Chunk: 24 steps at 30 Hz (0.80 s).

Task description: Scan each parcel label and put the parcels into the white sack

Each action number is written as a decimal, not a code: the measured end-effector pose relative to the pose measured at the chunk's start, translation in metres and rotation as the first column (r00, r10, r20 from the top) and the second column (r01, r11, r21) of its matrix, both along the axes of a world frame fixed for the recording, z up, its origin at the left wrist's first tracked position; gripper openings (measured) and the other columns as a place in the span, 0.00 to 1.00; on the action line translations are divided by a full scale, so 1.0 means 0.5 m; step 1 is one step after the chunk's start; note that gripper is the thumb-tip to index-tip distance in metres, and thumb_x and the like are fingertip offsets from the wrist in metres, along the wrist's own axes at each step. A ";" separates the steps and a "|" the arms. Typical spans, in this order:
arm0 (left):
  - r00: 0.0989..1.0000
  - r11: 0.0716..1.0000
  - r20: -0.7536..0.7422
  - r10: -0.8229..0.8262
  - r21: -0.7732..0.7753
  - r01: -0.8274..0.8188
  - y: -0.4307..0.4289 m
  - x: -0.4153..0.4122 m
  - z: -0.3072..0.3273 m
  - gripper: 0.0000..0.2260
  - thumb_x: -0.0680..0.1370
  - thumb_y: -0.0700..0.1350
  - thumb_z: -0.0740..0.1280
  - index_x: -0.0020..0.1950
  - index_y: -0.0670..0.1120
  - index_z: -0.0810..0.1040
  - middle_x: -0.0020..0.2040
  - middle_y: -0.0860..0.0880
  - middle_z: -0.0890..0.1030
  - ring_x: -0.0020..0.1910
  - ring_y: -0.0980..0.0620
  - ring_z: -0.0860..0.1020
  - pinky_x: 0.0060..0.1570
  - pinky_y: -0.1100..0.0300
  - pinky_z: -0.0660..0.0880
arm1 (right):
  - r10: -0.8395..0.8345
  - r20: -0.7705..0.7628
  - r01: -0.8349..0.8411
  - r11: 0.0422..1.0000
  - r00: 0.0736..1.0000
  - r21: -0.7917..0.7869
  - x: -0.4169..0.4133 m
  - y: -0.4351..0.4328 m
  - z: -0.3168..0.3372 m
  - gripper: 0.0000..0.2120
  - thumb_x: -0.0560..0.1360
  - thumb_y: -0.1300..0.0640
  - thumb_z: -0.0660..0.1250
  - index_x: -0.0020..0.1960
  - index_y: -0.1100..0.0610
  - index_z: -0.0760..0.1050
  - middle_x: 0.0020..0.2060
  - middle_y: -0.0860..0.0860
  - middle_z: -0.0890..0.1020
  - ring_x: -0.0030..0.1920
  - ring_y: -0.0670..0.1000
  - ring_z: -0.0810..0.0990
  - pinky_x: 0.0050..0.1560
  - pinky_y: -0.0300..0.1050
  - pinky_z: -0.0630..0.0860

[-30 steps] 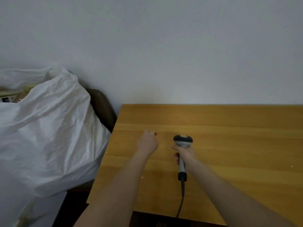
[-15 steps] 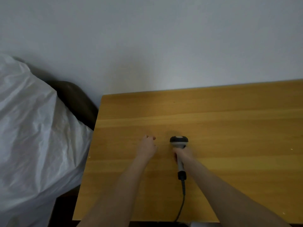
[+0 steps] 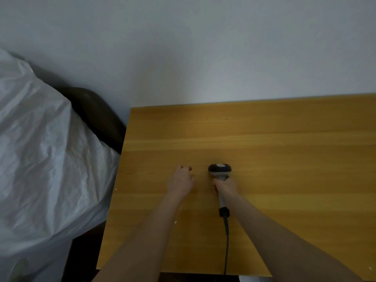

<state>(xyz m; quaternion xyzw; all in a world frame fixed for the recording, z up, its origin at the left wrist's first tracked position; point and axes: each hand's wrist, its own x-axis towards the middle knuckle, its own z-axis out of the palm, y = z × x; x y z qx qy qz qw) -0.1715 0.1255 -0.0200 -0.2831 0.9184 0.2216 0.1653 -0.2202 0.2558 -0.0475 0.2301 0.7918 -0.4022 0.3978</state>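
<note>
My right hand (image 3: 224, 187) grips the handle of a grey and black barcode scanner (image 3: 219, 169), whose head points away from me over the wooden table (image 3: 284, 149). Its black cable (image 3: 226, 241) runs back toward me and off the table's near edge. My left hand (image 3: 180, 181) hovers just left of the scanner with its fingers loosely curled and nothing in it. The big white sack (image 3: 44, 159) bulges at the left, beside the table. No parcel shows anywhere in view.
A dark brown chair back (image 3: 97, 115) stands behind the sack, against the pale wall (image 3: 203, 47). The table's left edge runs close to the sack. A small white scrap (image 3: 175, 222) lies on the wood by my left forearm.
The view has swung to the right, so the sack slid toward the left edge and its open top left the frame. Both hands kept their places on the table.
</note>
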 end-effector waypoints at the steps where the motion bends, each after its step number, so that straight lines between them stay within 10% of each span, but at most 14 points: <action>1: 1.000 1.000 0.009 0.000 -0.001 0.000 -0.003 0.001 -0.001 0.17 0.80 0.45 0.63 0.69 0.49 0.70 0.67 0.47 0.70 0.64 0.47 0.72 0.61 0.54 0.71 | 0.005 0.001 -0.005 1.000 1.000 0.009 0.002 -0.001 -0.002 0.06 0.72 0.58 0.67 0.42 0.61 0.73 0.39 0.57 0.78 0.34 0.54 0.74 0.33 0.44 0.69; 16: 0.998 1.000 0.059 0.000 0.001 0.000 -0.011 0.011 -0.005 0.18 0.80 0.45 0.63 0.70 0.48 0.69 0.67 0.47 0.69 0.62 0.48 0.73 0.57 0.55 0.75 | -0.018 0.030 0.019 0.999 0.999 -0.046 0.012 0.011 0.009 0.09 0.75 0.62 0.67 0.51 0.61 0.68 0.38 0.54 0.72 0.45 0.55 0.74 0.46 0.49 0.73; 24: 0.997 1.000 0.074 0.014 0.010 -0.014 0.002 0.010 0.031 0.19 0.80 0.45 0.63 0.71 0.48 0.68 0.68 0.47 0.68 0.64 0.47 0.71 0.59 0.54 0.73 | 0.008 -0.025 -0.010 0.994 1.000 -0.110 0.016 0.041 0.048 0.33 0.71 0.55 0.75 0.70 0.63 0.65 0.63 0.58 0.74 0.62 0.58 0.75 0.57 0.50 0.75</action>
